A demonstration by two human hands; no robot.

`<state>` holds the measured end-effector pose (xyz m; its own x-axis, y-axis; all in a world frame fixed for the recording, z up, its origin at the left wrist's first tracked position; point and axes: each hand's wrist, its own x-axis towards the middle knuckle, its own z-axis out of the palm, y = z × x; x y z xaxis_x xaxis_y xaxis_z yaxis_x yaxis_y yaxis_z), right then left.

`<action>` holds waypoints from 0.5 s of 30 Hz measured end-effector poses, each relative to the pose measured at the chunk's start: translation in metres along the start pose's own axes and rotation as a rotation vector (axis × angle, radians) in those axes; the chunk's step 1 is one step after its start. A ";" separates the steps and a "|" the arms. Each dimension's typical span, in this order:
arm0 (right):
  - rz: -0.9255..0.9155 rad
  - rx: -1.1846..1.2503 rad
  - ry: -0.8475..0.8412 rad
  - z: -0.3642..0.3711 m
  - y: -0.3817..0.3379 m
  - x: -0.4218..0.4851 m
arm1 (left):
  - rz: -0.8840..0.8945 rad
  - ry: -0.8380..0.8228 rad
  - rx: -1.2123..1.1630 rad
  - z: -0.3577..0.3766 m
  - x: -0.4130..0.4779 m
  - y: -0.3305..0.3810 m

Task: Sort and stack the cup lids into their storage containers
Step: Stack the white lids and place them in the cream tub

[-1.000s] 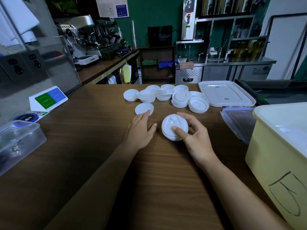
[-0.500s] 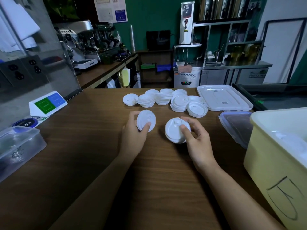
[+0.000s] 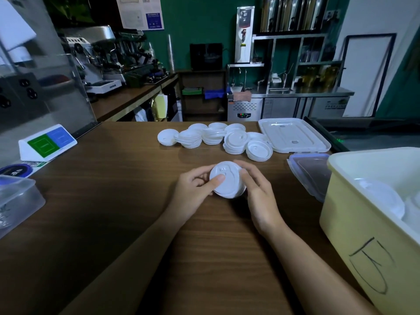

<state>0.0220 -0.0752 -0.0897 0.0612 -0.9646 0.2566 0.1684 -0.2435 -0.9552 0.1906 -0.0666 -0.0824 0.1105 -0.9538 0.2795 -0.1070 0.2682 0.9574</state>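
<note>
I see both hands meeting over the middle of the worktop (image 3: pixel 109 201), clasped on a small stack of lids (image 3: pixel 228 186). The left hand (image 3: pixel 193 193) curls against the stack's left side with its thumb pressed flat on the top lid. The right hand (image 3: pixel 261 201) wraps its fingers round the right rim, so the stack is pinched between the two. I cannot tell whether the stack's underside touches the wood.

Along the far edge lies a loose heap of lids (image 3: pixel 216 137), several short stacks leaning on one another. Just right of the heap sits a flat white box cover (image 3: pixel 293 135), and nearer me, by the right edge, a clear cover with a blue rim (image 3: pixel 311 178). A yellow bin (image 3: pixel 363 235) with black pen marks on its side fills the near right corner, and I can see white lids inside it. At the left edge stand a clear tub (image 3: pixel 16 201) and a sign with green and blue panels (image 3: pixel 47 142).
</note>
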 end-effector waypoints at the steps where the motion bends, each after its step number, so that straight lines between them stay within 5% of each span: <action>1: -0.009 -0.005 -0.003 0.000 -0.001 -0.001 | 0.018 -0.004 0.028 0.001 0.000 -0.002; 15: 0.022 -0.025 -0.027 -0.004 -0.002 -0.006 | -0.027 -0.058 -0.038 -0.001 -0.004 -0.001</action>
<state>0.0172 -0.0696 -0.0898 0.0910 -0.9668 0.2389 0.1422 -0.2248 -0.9640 0.1908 -0.0634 -0.0845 0.0558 -0.9665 0.2504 -0.0668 0.2467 0.9668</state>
